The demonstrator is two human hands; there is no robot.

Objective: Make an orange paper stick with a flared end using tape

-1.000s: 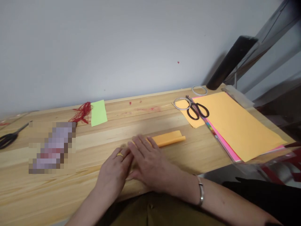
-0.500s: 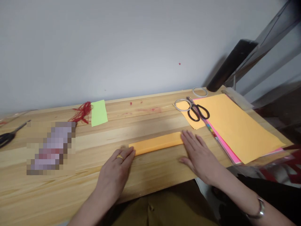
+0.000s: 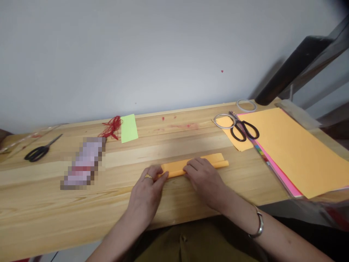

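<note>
A narrow strip of folded orange paper (image 3: pixel 219 161) lies on the wooden table (image 3: pixel 174 203) before me, its near edge curled up into a roll. My left hand (image 3: pixel 148 189) pinches the strip's left end between thumb and fingers; a gold ring is on one finger. My right hand (image 3: pixel 204 180) has its fingers bent over the middle of the strip, gripping the near edge. To the right of my right hand the strip's right end sticks out free.
Black-handled scissors (image 3: pixel 244 131), tape rings (image 3: pixel 225 121) and large orange sheets (image 3: pixel 297 145) over pink paper lie right. Red string (image 3: pixel 113 127), a green sheet (image 3: pixel 129 128), a blurred-out object (image 3: pixel 85 162) and other scissors (image 3: pixel 39 153) lie left. A black cylinder (image 3: pixel 291 69) leans back right.
My right hand has moved left from the strip's right end to its middle, and its fingers have bent. The near edge now curls up. The whole view has shifted.
</note>
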